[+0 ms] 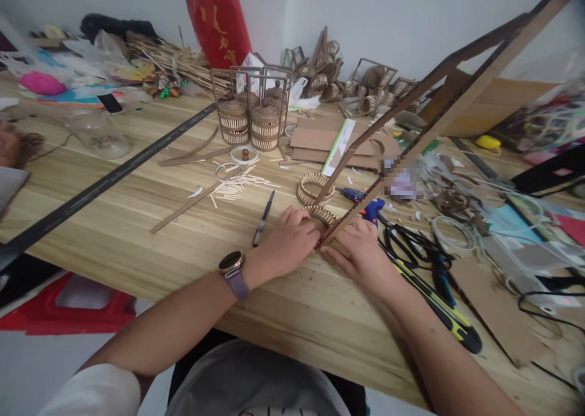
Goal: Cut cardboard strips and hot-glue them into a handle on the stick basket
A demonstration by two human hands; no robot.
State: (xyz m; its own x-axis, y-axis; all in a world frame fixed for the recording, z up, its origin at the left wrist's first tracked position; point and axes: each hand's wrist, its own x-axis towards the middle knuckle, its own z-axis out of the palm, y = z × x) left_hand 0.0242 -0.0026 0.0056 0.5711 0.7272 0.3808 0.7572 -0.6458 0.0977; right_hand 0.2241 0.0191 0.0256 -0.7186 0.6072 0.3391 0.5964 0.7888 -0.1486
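My left hand (295, 239), with a watch on its wrist, is closed on the near side of a small ring of short wooden sticks (326, 214). A long brown cardboard strip (411, 151) rises from this ring toward the upper right and folds back on itself. Its lower end is pinched by my right hand (361, 251) against the ring; the fingertips partly hide the contact. Just behind stands a second stick ring (308, 187), touching or nearly touching the first. A blue glue gun (365, 206) lies beyond my right hand, and a pen (264, 218) left of my left hand.
Loose sticks (237, 184) and white rings (228, 172) lie ahead. Lidded stick baskets (265, 126) stand in a frame behind them. Black scissors (406, 239) and a yellow-black utility knife (439, 306) lie right. A plastic cup (98, 136) and another person's hand (8, 143) are left.
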